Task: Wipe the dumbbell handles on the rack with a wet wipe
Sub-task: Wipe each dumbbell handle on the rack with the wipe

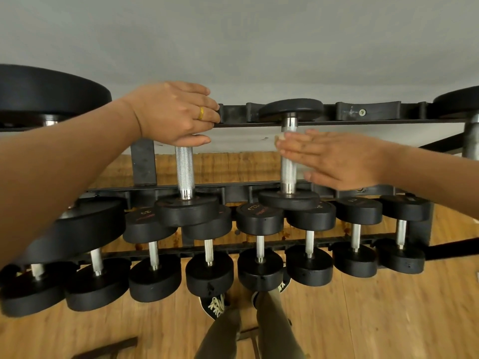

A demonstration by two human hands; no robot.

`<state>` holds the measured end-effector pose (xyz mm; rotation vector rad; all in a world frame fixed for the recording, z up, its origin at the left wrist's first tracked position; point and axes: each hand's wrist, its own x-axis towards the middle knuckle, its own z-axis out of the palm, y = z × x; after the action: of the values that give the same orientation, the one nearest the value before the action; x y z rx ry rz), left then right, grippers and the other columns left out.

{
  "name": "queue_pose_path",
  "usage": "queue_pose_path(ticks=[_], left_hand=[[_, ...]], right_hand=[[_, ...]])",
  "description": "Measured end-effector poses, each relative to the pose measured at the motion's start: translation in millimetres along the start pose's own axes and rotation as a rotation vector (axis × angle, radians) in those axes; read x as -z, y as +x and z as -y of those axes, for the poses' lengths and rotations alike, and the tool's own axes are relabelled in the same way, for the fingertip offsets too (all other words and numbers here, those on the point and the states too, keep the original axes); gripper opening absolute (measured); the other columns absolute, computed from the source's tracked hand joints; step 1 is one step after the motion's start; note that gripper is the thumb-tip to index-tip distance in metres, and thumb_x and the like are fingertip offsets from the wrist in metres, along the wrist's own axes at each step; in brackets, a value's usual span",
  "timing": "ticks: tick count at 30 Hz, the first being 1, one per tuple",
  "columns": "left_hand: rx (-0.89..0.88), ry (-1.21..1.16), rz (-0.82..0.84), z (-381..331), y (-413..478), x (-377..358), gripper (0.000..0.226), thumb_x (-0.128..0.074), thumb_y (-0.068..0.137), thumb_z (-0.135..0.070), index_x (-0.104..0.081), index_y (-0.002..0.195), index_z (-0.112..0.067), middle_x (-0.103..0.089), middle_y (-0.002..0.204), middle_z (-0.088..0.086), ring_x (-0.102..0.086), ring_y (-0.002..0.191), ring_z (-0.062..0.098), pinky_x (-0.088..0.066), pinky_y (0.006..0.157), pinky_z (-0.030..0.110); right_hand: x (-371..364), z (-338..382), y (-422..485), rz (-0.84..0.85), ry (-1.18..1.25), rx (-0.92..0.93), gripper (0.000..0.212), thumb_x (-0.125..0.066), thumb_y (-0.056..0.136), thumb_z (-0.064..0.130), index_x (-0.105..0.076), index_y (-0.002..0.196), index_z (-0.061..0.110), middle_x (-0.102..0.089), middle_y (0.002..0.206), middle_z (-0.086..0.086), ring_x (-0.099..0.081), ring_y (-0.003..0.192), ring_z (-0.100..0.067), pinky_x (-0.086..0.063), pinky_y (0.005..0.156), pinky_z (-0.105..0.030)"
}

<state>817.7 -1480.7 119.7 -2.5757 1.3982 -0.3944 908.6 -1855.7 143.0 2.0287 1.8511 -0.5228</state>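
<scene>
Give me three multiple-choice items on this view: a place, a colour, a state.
1. Where is the right hand? A on the floor; B against a top-row handle; C on a bottom-row dumbbell.
2. The ring on the left hand is: A silver; B black; C gold.
3. The right hand's fingers are: A straight; B fisted; C hooked round a rail.
B: its fingers lie across that handle. C: it shines yellow. A: they lie flat, though blurred.
</scene>
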Motion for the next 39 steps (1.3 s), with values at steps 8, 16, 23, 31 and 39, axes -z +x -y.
queue_pose_path(ticks=[8, 16, 23, 31, 39], left_hand=[[-0.001, 0.011, -0.013, 0.6, -0.7, -1.6, 0.045, -0.048, 0.108, -0.035, -0.074, 0.107, 0.002, -0.073, 0.118, 0.016, -0.066, 0.118, 0.034, -0.045, 0.111, 0.050], [-0.001, 0.017, -0.011, 1.0, -1.3, -2.9, 0.043, -0.050, 0.107, -0.034, -0.073, 0.110, 0.002, -0.072, 0.119, 0.016, -0.066, 0.119, 0.034, -0.045, 0.111, 0.051], [0.002, 0.023, -0.015, 1.6, -2.4, -3.8, 0.044, -0.049, 0.108, -0.035, -0.074, 0.109, 0.001, -0.072, 0.120, 0.015, -0.065, 0.120, 0.032, -0.043, 0.112, 0.050], [-0.004, 0.022, -0.007, 2.3, -2.1, -4.1, 0.045, -0.048, 0.108, -0.035, -0.074, 0.108, 0.001, -0.073, 0.119, 0.016, -0.066, 0.119, 0.034, -0.043, 0.112, 0.050], [-0.004, 0.023, -0.009, 2.0, -1.2, -3.8, 0.046, -0.048, 0.108, -0.035, -0.074, 0.108, 0.002, -0.073, 0.119, 0.016, -0.066, 0.119, 0.034, -0.044, 0.112, 0.050]], right_hand=[[-2.3, 44.2, -7.5, 0.158, 0.123, 0.050, 0.071, 0.009, 0.098, 0.061, 0.006, 0.158, 0.022, 0.022, 0.164, 0.005, 0.035, 0.144, -0.005, 0.019, 0.121, -0.031], [8.8, 31.2, 9.4, 0.006, 0.113, -0.195, 0.071, 0.012, 0.098, 0.060, 0.013, 0.156, 0.019, 0.022, 0.163, 0.000, 0.030, 0.147, -0.012, 0.016, 0.120, -0.031], [-7.9, 59.1, -5.3, 0.072, 0.168, -0.074, 0.068, 0.007, 0.101, 0.058, 0.003, 0.158, 0.021, 0.015, 0.165, 0.004, 0.029, 0.147, -0.007, 0.018, 0.121, -0.031], [4.4, 16.0, 21.6, -0.145, -0.039, -0.209, 0.073, 0.007, 0.101, 0.058, -0.001, 0.158, 0.011, 0.008, 0.166, -0.006, 0.015, 0.153, -0.021, 0.007, 0.125, -0.037], [9.7, 8.1, 24.3, -0.227, -0.154, -0.101, 0.063, -0.021, 0.104, 0.039, -0.041, 0.148, -0.002, -0.038, 0.155, -0.021, -0.028, 0.149, -0.032, -0.017, 0.124, -0.044]])
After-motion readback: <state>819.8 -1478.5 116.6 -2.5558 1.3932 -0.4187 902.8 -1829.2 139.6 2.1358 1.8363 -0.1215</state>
